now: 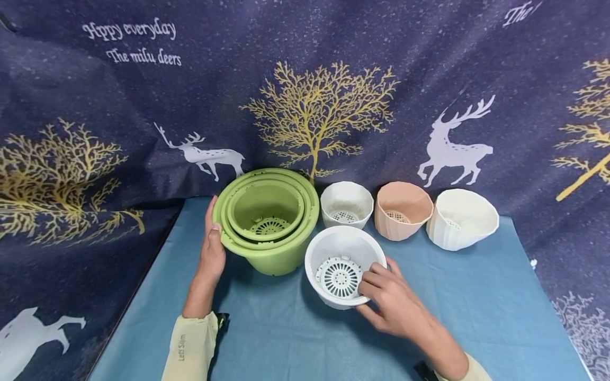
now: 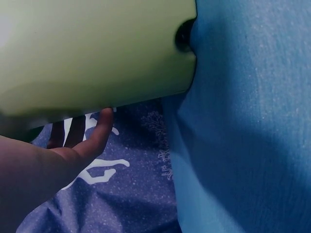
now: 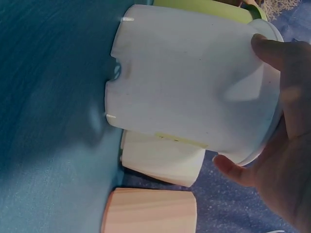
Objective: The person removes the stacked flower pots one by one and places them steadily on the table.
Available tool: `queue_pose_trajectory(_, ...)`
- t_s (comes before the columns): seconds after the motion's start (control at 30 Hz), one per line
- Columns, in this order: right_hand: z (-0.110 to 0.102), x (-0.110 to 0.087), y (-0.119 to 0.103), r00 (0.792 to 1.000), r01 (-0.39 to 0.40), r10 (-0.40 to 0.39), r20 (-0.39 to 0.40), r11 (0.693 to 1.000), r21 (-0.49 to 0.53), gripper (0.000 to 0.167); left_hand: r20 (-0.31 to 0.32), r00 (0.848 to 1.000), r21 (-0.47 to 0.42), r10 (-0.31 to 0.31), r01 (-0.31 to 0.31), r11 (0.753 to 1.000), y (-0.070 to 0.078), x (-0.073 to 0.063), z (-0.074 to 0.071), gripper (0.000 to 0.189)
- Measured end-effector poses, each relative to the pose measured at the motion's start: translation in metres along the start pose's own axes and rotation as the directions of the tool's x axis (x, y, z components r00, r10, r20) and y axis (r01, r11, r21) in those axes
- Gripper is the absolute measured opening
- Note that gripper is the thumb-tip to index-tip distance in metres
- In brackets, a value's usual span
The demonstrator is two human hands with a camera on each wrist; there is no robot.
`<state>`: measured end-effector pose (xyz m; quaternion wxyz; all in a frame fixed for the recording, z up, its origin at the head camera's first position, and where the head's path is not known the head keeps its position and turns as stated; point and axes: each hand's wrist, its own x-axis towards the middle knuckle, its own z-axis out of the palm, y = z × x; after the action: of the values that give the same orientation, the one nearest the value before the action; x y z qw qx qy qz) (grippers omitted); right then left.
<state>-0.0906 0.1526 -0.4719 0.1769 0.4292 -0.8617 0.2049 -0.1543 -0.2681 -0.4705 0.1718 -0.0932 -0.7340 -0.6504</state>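
Note:
In the head view, green plastic pots (image 1: 276, 259) stand nested one inside another at the left, with slots in the innermost floor. My left hand (image 1: 213, 251) rests against the left side of their outer rim. The left wrist view shows the outer green wall (image 2: 97, 53), with the left hand's (image 2: 73, 150) fingers along its outside. A round white pot (image 1: 340, 241) with a slotted bottom is in front, tipped towards me. My right hand (image 1: 388, 296) holds its right rim, fingers curled over the edge. In the right wrist view the white pot's (image 3: 184, 73) side hides the inside fingers.
Behind the held pot stand a small white fluted pot (image 1: 348, 190), a terracotta-pink pot (image 1: 395, 227) and a cream pot (image 1: 448, 235) in a row. Blue cloth (image 1: 286, 344) covers the table. A dark blue printed curtain (image 1: 200, 95) hangs close behind the pots.

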Motion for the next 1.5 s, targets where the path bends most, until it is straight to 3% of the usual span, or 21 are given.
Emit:
queue_pose_trajectory(0.57, -0.003, -0.001, 0.000, 1.000, 0.020, -0.020, -0.015, 1.000, 0.021, 0.027, 0.001, 1.000, 0.003, -0.004, 0.004, 1.000, -0.001, 0.001, 0.001, 0.060)
queue_pose_trajectory(0.87, -0.006, 0.002, -0.001, 0.992, 0.072, -0.071, -0.102, 0.997, 0.008, 0.036, -0.001, 1.000, 0.011, 0.007, -0.007, 1.000, -0.001, 0.001, 0.002, 0.060)
queue_pose_trajectory(1.2, -0.015, 0.008, -0.003, 0.995, 0.052, -0.051, -0.082, 0.999, 0.009, 0.041, -0.008, 1.000, 0.006, 0.009, -0.009, 1.000, 0.000, -0.001, 0.001, 0.060)
queue_pose_trajectory(1.5, -0.025, 0.016, -0.002, 0.992, 0.099, -0.099, -0.082, 0.995, -0.004, 0.044, -0.003, 1.000, 0.014, -0.001, 0.001, 1.000, 0.001, 0.000, 0.002, 0.059)
